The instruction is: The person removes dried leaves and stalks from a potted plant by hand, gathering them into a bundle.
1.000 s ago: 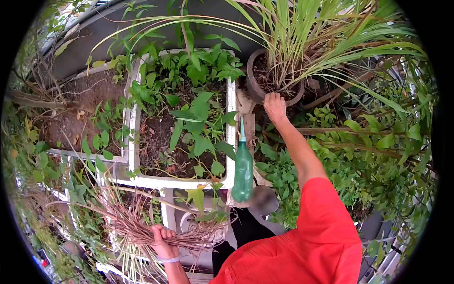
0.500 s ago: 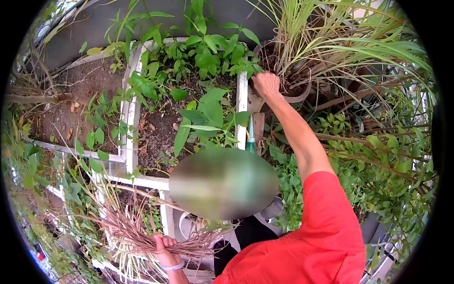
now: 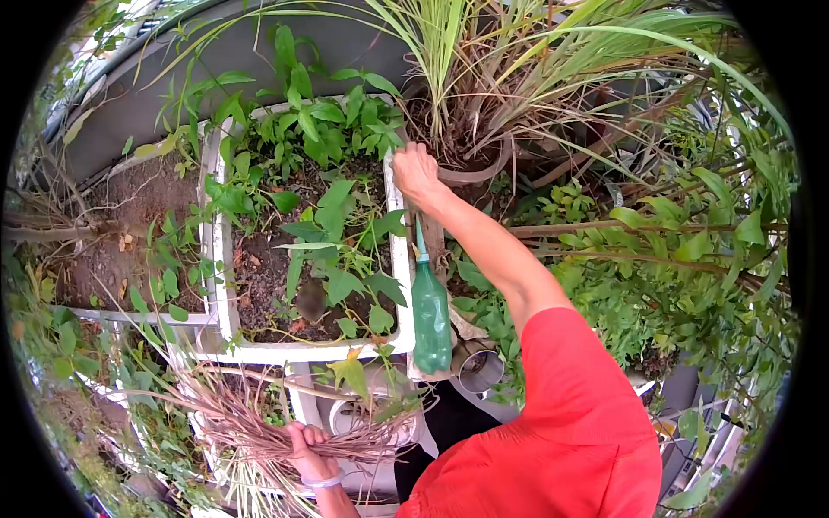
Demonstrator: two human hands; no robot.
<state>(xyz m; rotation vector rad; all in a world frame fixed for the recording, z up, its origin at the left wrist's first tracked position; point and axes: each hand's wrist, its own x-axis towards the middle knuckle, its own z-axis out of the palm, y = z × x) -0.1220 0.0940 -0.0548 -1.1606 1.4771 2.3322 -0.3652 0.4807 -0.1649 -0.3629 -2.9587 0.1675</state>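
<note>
A bundle of dry brown stalks (image 3: 250,419) is gripped in my left hand (image 3: 313,451), low in the view, with paler blades hanging beneath it. My right hand (image 3: 416,173) is closed at the left edge of the round pot (image 3: 473,176), close to the white planter's corner; whatever its fingers hold is too hidden to make out. Tall grass (image 3: 445,65) with dry stalks at its base grows from that pot. Below my right hand, a green bottle (image 3: 431,319) with a pointed tip stands against the planter's side.
Leafy plants grow in a white planter (image 3: 302,352) at the centre. Another soil-filled planter (image 3: 134,250) lies to the left. A metal can (image 3: 480,371) is below the bottle. Branches and dense foliage (image 3: 691,242) fill the right side. A grey wall (image 3: 181,91) runs behind.
My closed right hand has moved left from the pot's front rim to its left edge, and the pot has turned or shifted slightly. The view has shifted too. My left hand still holds the stalks.
</note>
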